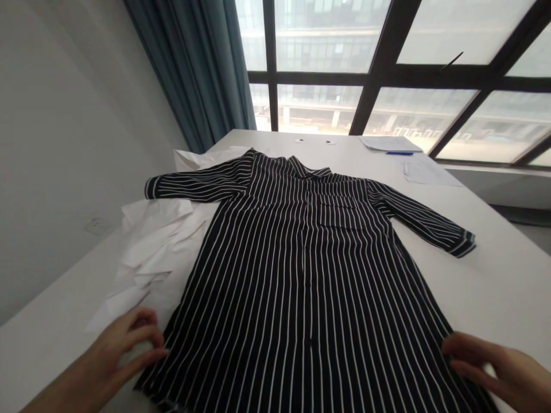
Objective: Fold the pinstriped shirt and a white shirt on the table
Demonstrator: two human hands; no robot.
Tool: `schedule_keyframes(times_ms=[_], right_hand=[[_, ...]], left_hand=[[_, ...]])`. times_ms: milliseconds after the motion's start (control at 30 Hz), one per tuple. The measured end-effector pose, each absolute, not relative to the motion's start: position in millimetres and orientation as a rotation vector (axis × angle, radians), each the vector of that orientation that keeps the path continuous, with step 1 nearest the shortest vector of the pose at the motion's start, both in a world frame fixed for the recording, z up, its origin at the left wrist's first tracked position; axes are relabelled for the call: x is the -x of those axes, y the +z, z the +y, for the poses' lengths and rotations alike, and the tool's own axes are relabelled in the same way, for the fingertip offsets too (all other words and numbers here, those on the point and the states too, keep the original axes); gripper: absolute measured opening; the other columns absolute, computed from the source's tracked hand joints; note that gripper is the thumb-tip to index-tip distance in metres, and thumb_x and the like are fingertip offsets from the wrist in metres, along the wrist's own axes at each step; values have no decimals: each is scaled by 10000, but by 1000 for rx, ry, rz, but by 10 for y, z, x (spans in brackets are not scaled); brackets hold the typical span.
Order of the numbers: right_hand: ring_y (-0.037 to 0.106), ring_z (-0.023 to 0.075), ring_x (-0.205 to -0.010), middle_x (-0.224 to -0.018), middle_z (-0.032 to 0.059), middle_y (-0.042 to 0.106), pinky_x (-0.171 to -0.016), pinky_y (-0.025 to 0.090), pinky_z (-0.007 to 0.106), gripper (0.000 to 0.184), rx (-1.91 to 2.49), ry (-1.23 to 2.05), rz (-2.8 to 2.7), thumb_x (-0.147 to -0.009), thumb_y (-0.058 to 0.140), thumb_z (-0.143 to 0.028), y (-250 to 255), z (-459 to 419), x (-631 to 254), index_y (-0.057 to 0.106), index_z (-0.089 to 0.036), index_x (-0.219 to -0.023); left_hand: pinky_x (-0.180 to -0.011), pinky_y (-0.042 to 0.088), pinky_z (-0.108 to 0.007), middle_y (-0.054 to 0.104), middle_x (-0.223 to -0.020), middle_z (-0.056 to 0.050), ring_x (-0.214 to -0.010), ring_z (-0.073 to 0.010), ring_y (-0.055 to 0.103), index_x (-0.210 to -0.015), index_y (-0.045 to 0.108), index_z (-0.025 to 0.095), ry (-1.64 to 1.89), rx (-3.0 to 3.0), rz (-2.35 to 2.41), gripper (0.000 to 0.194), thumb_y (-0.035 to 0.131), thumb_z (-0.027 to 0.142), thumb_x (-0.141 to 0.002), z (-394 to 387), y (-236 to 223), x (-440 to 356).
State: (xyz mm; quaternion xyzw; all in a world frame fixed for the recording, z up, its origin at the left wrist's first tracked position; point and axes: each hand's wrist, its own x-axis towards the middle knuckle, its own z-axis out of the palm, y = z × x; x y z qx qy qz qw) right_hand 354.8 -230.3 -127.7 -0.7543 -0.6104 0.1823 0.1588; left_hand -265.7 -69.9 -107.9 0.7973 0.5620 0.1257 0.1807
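A black shirt (301,275) with white vertical stripes lies face up and spread out, its collar at the far end and its hem running out of the bottom of the view. The two sleeves reach out to the sides, and a chest pocket shows on the right half. My left hand (124,350) is beside the shirt's lower left edge, fingers curved and apart, the thumb tip close to the cloth. At the lower right edge, my right hand (486,361) has its thumb and fingers closed on the fabric's border.
The white table (508,281) bears crumpled white papers (159,246) along the left. At the far right lie a stack of papers (390,143), a blue pen (399,153) and a loose sheet (430,173). Behind are a blue curtain (198,63) and windows.
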Motion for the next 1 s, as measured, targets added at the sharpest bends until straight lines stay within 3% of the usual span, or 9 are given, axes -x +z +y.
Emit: schedule_keyframes(times_ms=[167, 333, 467, 533, 633, 733, 800, 900, 1000], right_hand=[[736, 263, -703, -836, 60, 781, -638, 611, 350, 295, 1975, 421, -1803, -836, 591, -530, -844, -1498, -3378, 729, -272, -875], [670, 287, -1062, -1133, 116, 718, -952, 527, 474, 323, 1804, 98, -1918, -940, 440, -387, -1020, -714, -3062, 690, -224, -1063], [411, 365, -1401, -1490, 136, 509, -1078, 382, 602, 481, 2066, -38, -1995, -964, 400, -438, -1465, -605, -2899, 586, -238, -1359], [327, 369, -1452, -1573, 100, 410, -1102, 326, 630, 536, 2188, -67, -2020, -981, 364, -484, -1610, -703, -2891, 487, -289, -1465], [281, 356, -1476, -1610, 83, 344, -1131, 291, 613, 581, 2237, -120, -2040, -985, 346, -535, -1694, -898, -2980, 419, -307, -1515], [294, 358, -1470, -1597, 102, 366, -1135, 310, 591, 591, 2222, -126, -2036, -982, 367, -537, -1689, -1015, -3109, 444, -271, -1504], [316, 358, -1461, -1574, 121, 403, -1133, 331, 577, 576, 2178, -103, -2020, -986, 375, -516, -1651, -1003, -3148, 490, -231, -1473], [346, 326, -1452, -1533, 147, 458, -1150, 341, 534, 538, 2013, -18, -2043, -1002, 370, -464, -1525, -838, -3057, 556, -161, -1406], [375, 273, -1442, -1511, 143, 487, -1173, 329, 496, 495, 1775, 130, -2170, -1017, 368, -406, -1355, -543, -2785, 563, -145, -1389]], left_hand=[[-891, 554, -331, 656, -1036, -25, -932, -204, 658, -937, 703, 277, 265, -2424, 1255, 316, 429, 432, -974, -207, -568, 1625], [-1024, 494, -337, 610, -1228, -76, -1139, -188, 606, -1169, 645, 188, 207, -2662, 730, 317, 371, 272, -1034, 231, -641, 362], [-1188, 296, -528, 345, -1579, -137, -1480, -299, 284, -1456, 450, 193, 192, -2761, 753, 494, 429, 426, -1022, 525, -1060, -149], [-1199, 190, -616, 221, -1643, -129, -1522, -332, 158, -1527, 351, 250, 118, -2741, 814, 588, 398, 527, -1011, 603, -1226, -217], [-1200, 109, -648, 166, -1663, -98, -1531, -339, 109, -1543, 324, 313, 68, -2717, 835, 624, 336, 614, -997, 605, -1340, -180], [-1200, 122, -640, 215, -1652, -73, -1524, -334, 154, -1518, 380, 328, 101, -2724, 817, 592, 321, 612, -1002, 561, -1345, -106], [-1201, 178, -605, 374, -1590, -65, -1493, -302, 272, -1446, 494, 294, 189, -2719, 824, 510, 304, 530, -1036, 584, -1325, -89], [-1170, 310, -482, 658, -1324, -53, -1320, -215, 525, -1256, 649, 220, 397, -2685, 831, 424, 292, 346, -1063, 774, -1275, -143], [-1146, 353, -409, 669, -1303, -56, -1296, -189, 542, -1262, 641, 198, 462, -2694, 798, 382, 334, 261, -1044, 1101, -1211, -256]])
